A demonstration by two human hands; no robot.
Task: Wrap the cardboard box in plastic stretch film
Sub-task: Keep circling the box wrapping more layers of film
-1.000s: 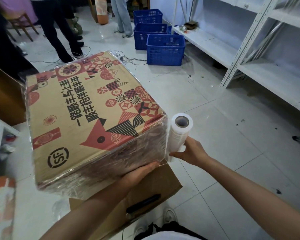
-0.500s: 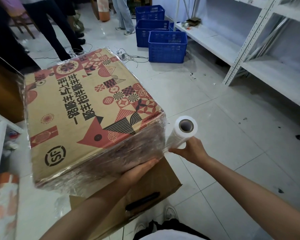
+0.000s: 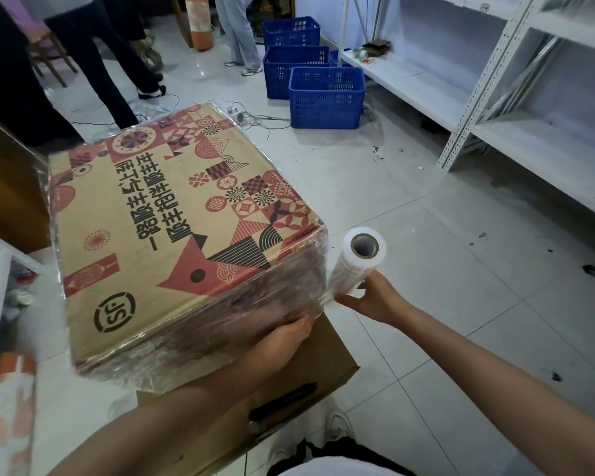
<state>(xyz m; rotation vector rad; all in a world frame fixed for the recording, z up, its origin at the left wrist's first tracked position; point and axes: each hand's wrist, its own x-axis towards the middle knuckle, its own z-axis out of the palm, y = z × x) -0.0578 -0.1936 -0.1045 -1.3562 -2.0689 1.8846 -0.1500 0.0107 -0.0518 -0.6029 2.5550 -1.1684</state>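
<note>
A printed cardboard box (image 3: 172, 235) with red and black patterns sits on a plain brown box (image 3: 320, 369). Clear stretch film covers its side walls and edges. My left hand (image 3: 282, 341) presses flat against the filmed near side, at the lower right corner. My right hand (image 3: 371, 297) grips the lower end of a white film roll (image 3: 356, 262), held upright just right of the box's near right corner. A short stretch of film runs from the roll to that corner.
Three blue plastic crates (image 3: 327, 97) stand on the tiled floor beyond the box, with cables beside them. White metal shelving (image 3: 495, 108) lines the right wall. Several people's legs (image 3: 117, 63) stand at the back left. A patterned roll (image 3: 11, 413) lies at the lower left.
The roll moved slightly right and away from the box corner, then tipped back upright. My left hand stayed on the box's near side. The view shifted a little.
</note>
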